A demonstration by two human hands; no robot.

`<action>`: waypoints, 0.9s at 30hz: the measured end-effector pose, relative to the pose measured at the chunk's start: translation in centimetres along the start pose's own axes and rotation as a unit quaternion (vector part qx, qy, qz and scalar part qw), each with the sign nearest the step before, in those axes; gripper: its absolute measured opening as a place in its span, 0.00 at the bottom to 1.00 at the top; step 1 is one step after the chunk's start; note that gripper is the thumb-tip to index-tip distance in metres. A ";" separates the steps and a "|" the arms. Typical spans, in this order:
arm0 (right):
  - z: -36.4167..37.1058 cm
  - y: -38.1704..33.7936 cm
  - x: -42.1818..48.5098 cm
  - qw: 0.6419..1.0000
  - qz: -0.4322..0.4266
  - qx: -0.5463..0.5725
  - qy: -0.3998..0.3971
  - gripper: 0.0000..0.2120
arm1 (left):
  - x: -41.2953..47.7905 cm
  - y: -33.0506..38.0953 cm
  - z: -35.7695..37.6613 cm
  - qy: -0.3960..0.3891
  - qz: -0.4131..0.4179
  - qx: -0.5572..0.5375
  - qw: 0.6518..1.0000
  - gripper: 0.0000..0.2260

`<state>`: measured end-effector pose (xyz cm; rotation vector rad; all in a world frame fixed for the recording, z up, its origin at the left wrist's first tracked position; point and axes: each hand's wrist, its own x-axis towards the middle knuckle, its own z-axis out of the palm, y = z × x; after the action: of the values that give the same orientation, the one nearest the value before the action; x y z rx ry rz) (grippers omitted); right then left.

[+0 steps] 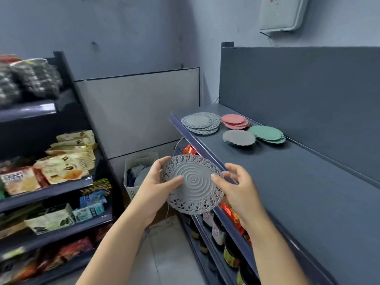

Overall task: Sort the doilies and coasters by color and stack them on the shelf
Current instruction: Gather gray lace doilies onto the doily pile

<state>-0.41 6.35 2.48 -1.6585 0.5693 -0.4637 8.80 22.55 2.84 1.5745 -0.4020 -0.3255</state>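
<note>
centre: clamping grey lace doily (192, 184) at opposite rims with left hand (158, 183) and right hand (238, 186), hands apart, prob to keep it flat | just right: hanging off shelf (287, 192) front edge, not down yet | upper middle: sorted by colour into grey lace stack (200, 122), pink stack (236, 121), plain grey stack (238, 137), green stack (267, 134); guessing lace pile as the match

Shelf (298, 192) with four coaster stacks (238, 137)

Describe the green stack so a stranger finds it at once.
On the dark shelf at the right, four stacks sit at the far end. The green stack is the rightmost, beside the plain grey stack; it alone is green.
</note>
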 end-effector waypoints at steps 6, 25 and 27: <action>7.4 -1.1 6.0 1.000 0.014 0.011 0.009 0.20 | 8.3 0.1 -6.6 -0.011 -0.036 0.037 0.999 0.27; 8.0 -3.6 33.0 0.978 -0.003 -0.180 0.109 0.20 | 40.3 0.3 3.6 -0.074 0.160 0.403 0.898 0.29; 8.5 -3.5 34.5 0.961 0.015 -0.260 0.092 0.21 | 42.9 -0.4 4.0 -0.076 0.204 0.487 0.846 0.27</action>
<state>32.48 -7.41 4.10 -2.1156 0.9092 -0.4741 45.38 -0.18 3.94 2.3833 -1.1335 0.1340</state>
